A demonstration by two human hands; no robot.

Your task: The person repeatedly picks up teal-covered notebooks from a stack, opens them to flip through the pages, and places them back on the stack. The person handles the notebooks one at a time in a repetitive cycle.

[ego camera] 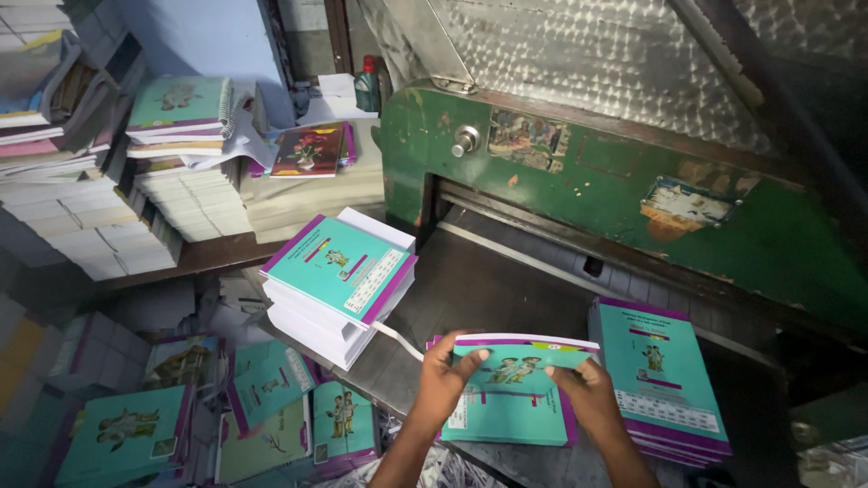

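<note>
My left hand (445, 380) and my right hand (588, 390) both grip a thin teal booklet with a purple edge (514, 360), its top cover curled upward. It lies on a small pile of the same booklets (506, 411) on the dark metal bed (479, 280) of a green cutting machine (579, 181). A taller pile of teal booklets (339, 285) stands left of my hands. Another stack of teal booklets (660, 380) lies just to the right.
Below the bed at the left lie several loose teal booklets (127, 434) and paper scraps. Stacks of white paper (190, 199) and spiral notebooks (179, 108) fill the shelf behind. A green bottle (367, 86) stands by the machine.
</note>
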